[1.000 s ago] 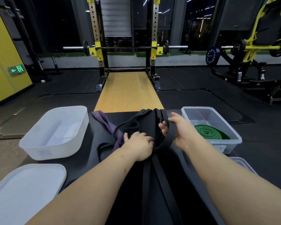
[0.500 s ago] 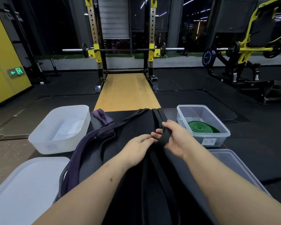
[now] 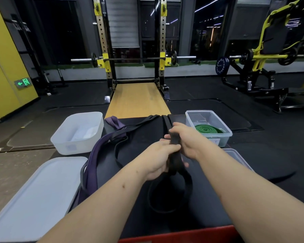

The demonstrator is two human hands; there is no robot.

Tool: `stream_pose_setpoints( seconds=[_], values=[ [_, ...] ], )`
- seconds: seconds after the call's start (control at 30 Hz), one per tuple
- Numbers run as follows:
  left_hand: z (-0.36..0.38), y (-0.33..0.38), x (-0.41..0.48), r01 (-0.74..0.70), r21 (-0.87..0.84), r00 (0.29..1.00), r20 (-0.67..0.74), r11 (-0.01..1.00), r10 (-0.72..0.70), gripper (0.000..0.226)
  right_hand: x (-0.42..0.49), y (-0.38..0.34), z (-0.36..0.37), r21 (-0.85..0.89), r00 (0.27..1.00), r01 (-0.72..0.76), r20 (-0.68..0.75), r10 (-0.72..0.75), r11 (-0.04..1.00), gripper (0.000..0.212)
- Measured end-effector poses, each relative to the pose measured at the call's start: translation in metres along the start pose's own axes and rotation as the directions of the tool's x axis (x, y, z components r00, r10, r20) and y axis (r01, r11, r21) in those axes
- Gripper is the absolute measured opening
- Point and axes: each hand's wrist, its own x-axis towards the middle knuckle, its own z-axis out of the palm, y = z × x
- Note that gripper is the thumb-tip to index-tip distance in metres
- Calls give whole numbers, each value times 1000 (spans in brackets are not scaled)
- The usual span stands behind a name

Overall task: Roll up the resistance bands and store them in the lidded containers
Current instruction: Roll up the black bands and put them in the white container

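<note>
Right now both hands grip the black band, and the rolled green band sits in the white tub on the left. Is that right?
Not quite. The head view shows the rolled green band in the clear container on the right, not in the white tub on the left. The left hand and right hand do both grip the black band.

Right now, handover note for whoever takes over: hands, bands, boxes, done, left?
Hands: left hand and right hand both grip the black band, mostly loose.
Purple band lies loose on the table beside the white container, which holds no band.
Done: green band rolled, in the clear container.
Left: roll black and purple, store them, fit the lids.
</note>
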Motion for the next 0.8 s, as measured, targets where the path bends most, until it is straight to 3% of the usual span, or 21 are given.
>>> stream_pose_setpoints(
  seconds=[0.17,0.37,0.43,0.47,0.53,0.6,0.7,0.8],
  values=[
    [10,0,-25,34,-129,998,-46,991,-40,18,-30,12,-1,-160,999,14,41,-8,987,49],
    [15,-25,-37,100,-176,994,-28,979,-106,23,-17,-3,3,-119,983,173,-37,-179,978,68],
    [16,-27,-34,105,-207,991,-61,973,-120,21,-13,5,1,-148,988,118,-81,-131,982,72],
    [18,-29,-32,119,-228,986,-90,966,-143,21,-13,15,-2,-173,991,50,-113,-71,984,64],
    [22,-32,-31,162,-303,970,-125,939,-208,23,-25,37,-9,-282,987,-106,-149,66,953,16],
    [26,-35,-32,184,-341,964,-119,922,-236,23,-30,59,-21,-268,975,-206,-141,173,941,22],
    [31,-45,-37,224,-286,964,-72,932,-254,16,-37,69,-19,-275,966,-250,-134,220,928,29],
    [37,-59,-43,273,-237,961,27,932,-275,9,-27,60,-15,-239,983,-134,-158,97,962,23]
  ],
)
